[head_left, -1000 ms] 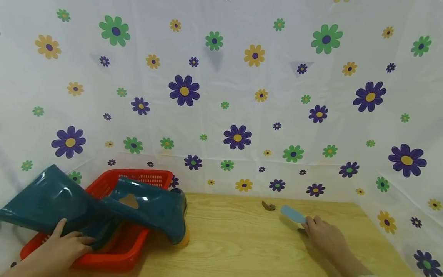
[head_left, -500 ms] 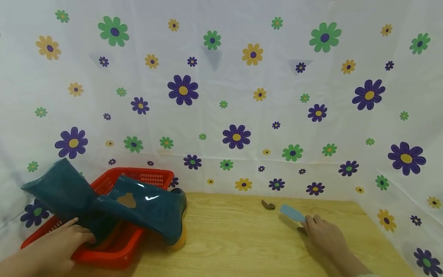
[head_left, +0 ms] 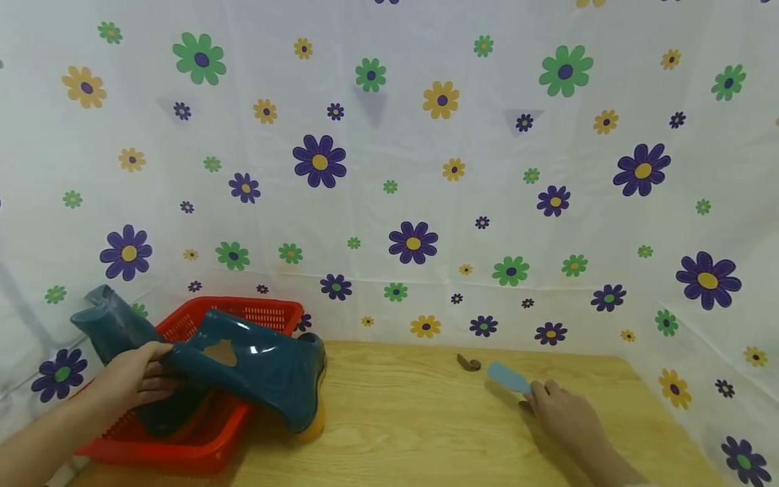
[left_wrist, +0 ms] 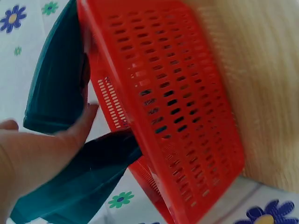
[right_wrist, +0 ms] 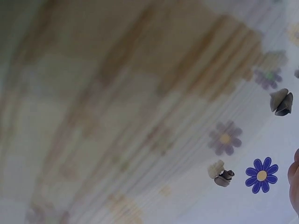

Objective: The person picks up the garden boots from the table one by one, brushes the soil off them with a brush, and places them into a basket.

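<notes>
Our left hand point(head_left: 136, 379) has moved up from the other boot point(head_left: 115, 331) to the patched rain boot point(head_left: 268, 368) slung across the red basket point(head_left: 213, 463), shifting our attention there; whether it grips, we cannot tell. Our right hand point(head_left: 562, 412) still holds the blue spatula point(head_left: 506, 377) over the bench point(head_left: 389, 419).

Left hand point(head_left: 130, 380) rising from lower part of left boot point(head_left: 117, 328) to cuff of right boot point(head_left: 264, 372) | left boot's shaft swinging right, its opening narrowing
</notes>
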The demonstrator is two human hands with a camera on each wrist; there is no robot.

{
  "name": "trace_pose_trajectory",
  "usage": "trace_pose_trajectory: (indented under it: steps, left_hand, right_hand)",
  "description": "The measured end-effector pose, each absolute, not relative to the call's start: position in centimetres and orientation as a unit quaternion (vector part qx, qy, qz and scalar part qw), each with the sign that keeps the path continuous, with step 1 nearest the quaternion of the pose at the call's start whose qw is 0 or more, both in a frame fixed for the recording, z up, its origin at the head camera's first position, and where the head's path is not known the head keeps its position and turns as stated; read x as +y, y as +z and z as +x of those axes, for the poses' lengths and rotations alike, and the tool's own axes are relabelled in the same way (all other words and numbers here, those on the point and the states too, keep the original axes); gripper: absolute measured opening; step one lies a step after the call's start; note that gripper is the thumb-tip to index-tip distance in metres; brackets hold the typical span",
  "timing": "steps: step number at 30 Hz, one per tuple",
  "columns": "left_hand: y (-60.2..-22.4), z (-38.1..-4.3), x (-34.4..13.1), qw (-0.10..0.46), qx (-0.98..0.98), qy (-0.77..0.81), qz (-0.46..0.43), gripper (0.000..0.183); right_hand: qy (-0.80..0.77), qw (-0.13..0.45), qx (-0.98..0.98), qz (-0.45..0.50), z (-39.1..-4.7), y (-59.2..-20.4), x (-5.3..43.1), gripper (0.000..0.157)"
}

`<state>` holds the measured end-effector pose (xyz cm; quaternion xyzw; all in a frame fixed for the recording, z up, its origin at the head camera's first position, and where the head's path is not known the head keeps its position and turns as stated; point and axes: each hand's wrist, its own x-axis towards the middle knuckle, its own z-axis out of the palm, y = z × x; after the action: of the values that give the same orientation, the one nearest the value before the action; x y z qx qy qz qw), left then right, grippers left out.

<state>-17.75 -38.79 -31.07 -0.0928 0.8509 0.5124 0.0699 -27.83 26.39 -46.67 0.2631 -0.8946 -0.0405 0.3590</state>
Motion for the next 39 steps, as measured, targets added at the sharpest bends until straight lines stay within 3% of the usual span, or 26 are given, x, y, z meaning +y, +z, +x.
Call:
trace_pose_trajectory:
  steps: [3,6,8,12,15,19,23,28,34,39]
  left_hand:
    - [-30.7,-19.3,-38.9,0.093,0.803,0.578,-0.112,0.075]
    - [-30.3,-20.5,-39.2,0.107,0.781,0.603,-0.122,0.067]
    - [-30.0,-21.2,-39.6,0.120,0.784,0.594,-0.133,0.061]
    - [-29.0,-22.2,-39.4,0.138,0.825,0.531,-0.132,0.070]
    - [-28.1,-22.5,-37.7,0.106,0.890,0.436,-0.085,0.072]
    - [-26.8,-22.6,-34.1,0.017,0.951,0.308,-0.011,0.059]
    - [-25.4,-22.9,-30.0,-0.035,0.962,0.270,0.036,0.046]
    - [-24.3,-23.0,-25.0,-0.056,0.956,0.271,0.094,0.032]
    - [-23.0,-21.9,-21.1,-0.063,0.947,0.275,0.154,0.030]
    - [-21.7,-20.3,-19.3,-0.049,0.927,0.310,0.204,0.028]
  right_hand:
    - [-0.038,0.352,-0.899,0.256,-27.7,-46.6,26.4,0.021]
    - [-0.038,0.351,-0.899,0.258,-27.6,-46.6,26.3,0.020]
    - [-0.041,0.348,-0.899,0.264,-27.5,-46.6,26.3,0.020]
    - [-0.046,0.350,-0.895,0.272,-27.4,-46.6,25.9,0.021]
    - [-0.041,0.358,-0.891,0.275,-27.3,-46.6,25.7,0.020]
    - [-0.040,0.348,-0.897,0.269,-27.5,-46.5,25.5,0.020]
    - [-0.048,0.330,-0.907,0.257,-27.5,-46.5,25.4,0.020]
    - [-0.038,0.312,-0.917,0.245,-27.3,-46.6,25.4,0.019]
    - [-0.037,0.321,-0.913,0.248,-27.3,-46.9,25.3,0.021]
    - [-0.028,0.296,-0.925,0.235,-27.3,-46.2,24.9,0.019]
